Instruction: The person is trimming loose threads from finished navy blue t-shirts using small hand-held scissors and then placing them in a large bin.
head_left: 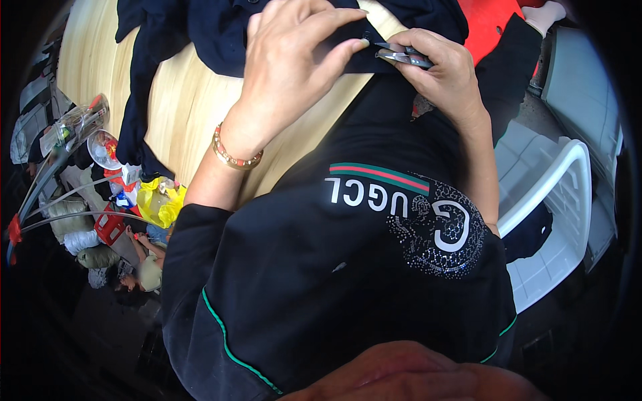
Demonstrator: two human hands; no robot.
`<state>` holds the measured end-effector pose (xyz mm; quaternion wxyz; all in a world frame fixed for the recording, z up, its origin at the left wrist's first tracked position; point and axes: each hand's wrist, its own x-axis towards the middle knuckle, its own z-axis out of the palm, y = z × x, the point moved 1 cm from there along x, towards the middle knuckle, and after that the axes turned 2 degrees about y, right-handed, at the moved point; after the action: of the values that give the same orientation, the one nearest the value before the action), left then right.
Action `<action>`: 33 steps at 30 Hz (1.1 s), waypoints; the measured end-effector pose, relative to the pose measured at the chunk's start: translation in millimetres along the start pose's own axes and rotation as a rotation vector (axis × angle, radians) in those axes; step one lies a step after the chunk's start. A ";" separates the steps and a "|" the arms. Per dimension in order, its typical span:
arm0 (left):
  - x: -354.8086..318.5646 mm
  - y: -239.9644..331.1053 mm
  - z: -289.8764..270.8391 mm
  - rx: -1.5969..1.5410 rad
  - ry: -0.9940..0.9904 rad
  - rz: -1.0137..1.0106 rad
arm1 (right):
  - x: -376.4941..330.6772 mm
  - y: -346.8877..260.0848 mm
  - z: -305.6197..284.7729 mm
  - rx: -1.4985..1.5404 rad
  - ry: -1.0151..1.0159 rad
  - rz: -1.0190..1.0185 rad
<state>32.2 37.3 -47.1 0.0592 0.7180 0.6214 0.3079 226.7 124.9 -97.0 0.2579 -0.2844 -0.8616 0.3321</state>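
In the head view, the dark navy garment (214, 41) lies across the pale wooden desk (194, 100), reaching past its near edge. The right hand (447, 65) is clamped on small metal snips (396, 57), tips beside a dark button (367, 37); the left hand (284, 57) has thumb and forefinger apart there. Work seems under way; what is already cut, or left, I cannot tell.

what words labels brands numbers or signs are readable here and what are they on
Black shirt: white lettering beside a green-and-red stripe, and a large white letter amid silvery dots; legible, but I won't copy them.
Yellow plastic bag: any print is too small to read.
Thread snips and navy garment: no lettering visible.
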 end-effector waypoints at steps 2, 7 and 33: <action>5.2 4.5 5.1 -0.018 -0.069 0.001 | -1.5 1.5 -1.7 0.008 0.004 -0.013; 9.4 -10.7 27.2 -0.226 0.121 0.092 | -6.5 7.9 -9.8 0.113 -0.009 0.050; -11.1 -24.5 29.7 -0.388 0.212 -0.091 | 31.8 -44.4 -12.5 -0.069 -0.148 -0.061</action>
<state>26.1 41.3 -86.6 0.1443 0.6280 0.5851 0.4924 198.1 123.7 -48.8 0.1936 -0.2414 -0.8975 0.3141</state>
